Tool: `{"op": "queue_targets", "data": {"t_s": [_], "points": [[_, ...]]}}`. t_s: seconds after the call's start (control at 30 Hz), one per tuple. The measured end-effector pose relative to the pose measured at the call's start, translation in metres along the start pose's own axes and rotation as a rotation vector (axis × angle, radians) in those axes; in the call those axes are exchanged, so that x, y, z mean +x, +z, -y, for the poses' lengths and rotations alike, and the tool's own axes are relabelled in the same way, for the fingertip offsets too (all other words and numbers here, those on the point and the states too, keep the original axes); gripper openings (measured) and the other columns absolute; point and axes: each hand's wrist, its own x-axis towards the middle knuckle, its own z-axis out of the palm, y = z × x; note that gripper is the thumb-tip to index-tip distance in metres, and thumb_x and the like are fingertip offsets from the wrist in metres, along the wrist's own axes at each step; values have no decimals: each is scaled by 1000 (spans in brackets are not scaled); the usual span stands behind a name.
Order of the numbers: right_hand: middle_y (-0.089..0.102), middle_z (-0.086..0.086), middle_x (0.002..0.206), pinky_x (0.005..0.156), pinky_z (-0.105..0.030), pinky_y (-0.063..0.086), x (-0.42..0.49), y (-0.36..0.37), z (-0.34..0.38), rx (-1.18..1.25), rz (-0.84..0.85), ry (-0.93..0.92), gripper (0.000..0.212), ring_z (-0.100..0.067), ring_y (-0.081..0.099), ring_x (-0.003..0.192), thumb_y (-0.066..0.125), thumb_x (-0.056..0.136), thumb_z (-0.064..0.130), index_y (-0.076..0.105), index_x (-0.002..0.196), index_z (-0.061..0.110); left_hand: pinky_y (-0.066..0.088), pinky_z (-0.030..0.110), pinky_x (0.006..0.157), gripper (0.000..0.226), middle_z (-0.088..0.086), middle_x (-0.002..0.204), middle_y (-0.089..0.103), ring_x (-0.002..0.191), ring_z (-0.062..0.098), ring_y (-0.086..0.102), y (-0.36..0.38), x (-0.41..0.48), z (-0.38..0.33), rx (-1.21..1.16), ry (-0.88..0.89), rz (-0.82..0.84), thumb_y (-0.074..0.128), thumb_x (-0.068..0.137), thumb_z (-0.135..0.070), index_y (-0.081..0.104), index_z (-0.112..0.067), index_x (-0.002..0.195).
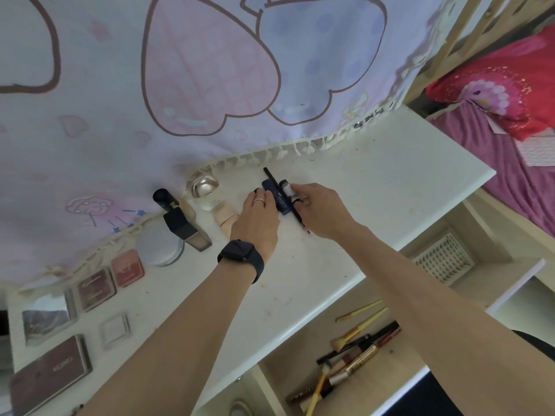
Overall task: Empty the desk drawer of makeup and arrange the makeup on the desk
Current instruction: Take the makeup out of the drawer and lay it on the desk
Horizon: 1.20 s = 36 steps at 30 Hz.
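Now: both hands at a cluster of tubes on the far part of the desk

Both forearms reach from the near edge across the white desk (390, 181) to a small group of items lying side by side just before the fringed edge of the heart-print curtain (210, 70). The left hand (258, 213), with a ring (259, 200) on one finger and a dark smartwatch (241, 256) at the wrist, lies palm down with fingers nearly straight and close together, its tips against the left side of a navy tube (276, 199). The right hand (321, 211) has its fingers curled, and thumb and forefinger pinch the near end of a white tube (286, 190) with a black cap. A thin black pencil (270, 175) lies between the two tubes, and its near part is hidden under the right hand.

Left of the hands stand a clear glass bottle (205, 190) and a foundation bottle (186, 226) with a black cap. Further left and nearer lie a round grey compact (159, 246), a pink blush compact (127, 267) and several rectangular palettes (51, 367) in a loose row.

At near right, below the desk edge, the drawer (402, 358) stands open. It holds yellow-handled brushes (360, 325), a gold mascara tube (359, 360) and dark pencils in a loose heap.
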Motion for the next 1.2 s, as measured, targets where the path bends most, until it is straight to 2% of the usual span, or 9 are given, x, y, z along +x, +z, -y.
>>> {"op": "queue_targets", "data": {"t_s": [0.27,0.37,0.47,0.57,0.7,0.77,0.87,1.07,1.2], "points": [[64,-2,135,94,-16,36,-6,-6,-3,34,-17,84,44,-18,60,120,55,102,29,54,146,21,35,34,111,59,10,158,32,148,24,22,-13,-4,6,36,56,-1,52,101,-31,29,-12,152],[65,6,130,92,-16,42,-29,-16,-1,151,-110,105,42,-6,62,105,59,100,28,57,141,23,38,36,109,51,7,155,38,146,22,25,-19,-25,-3,-43,57,-51,53,99,-32,41,-15,147],[69,19,106,81,-9,50,-82,-23,-7,286,-284,111,27,5,63,94,62,98,25,65,125,29,53,35,84,39,2,141,53,131,21,44,-17,-67,-18,-176,166,-215,59,96,-24,55,-18,134],[70,25,95,73,-3,47,-151,-25,-29,312,-326,148,19,8,65,94,62,97,25,68,112,36,53,25,60,25,0,115,64,105,17,59,0,-122,-37,-324,348,-294,62,91,-19,64,-20,116],[72,18,95,81,-17,53,-224,-8,-78,107,-93,216,16,-3,67,91,66,96,19,73,106,28,40,18,50,16,-9,94,61,82,11,59,53,-188,-57,-323,417,11,56,91,-26,64,-28,106],[71,9,108,90,-32,52,-243,4,-101,-100,132,237,20,-13,65,102,61,99,18,72,113,26,47,28,61,22,-6,108,59,97,17,59,83,-206,-64,-250,276,283,49,97,-27,57,-28,118],[60,10,138,104,-34,42,-252,23,-121,-399,426,181,39,-18,51,129,45,101,20,62,134,32,46,34,70,27,2,120,57,110,25,58,112,-212,-63,-81,104,541,49,97,-19,50,-21,124],[52,5,144,108,-40,39,-237,59,-124,-571,682,123,48,-26,40,129,45,99,23,48,146,30,47,35,76,23,13,118,59,107,34,62,138,-209,-52,-53,40,768,49,97,-18,57,-9,117],[45,5,148,113,-41,34,-228,68,-122,-668,708,154,53,-25,32,137,46,95,30,46,148,33,53,39,84,22,11,120,59,105,33,62,147,-205,-49,-49,65,796,50,97,-16,58,-11,116]]}}
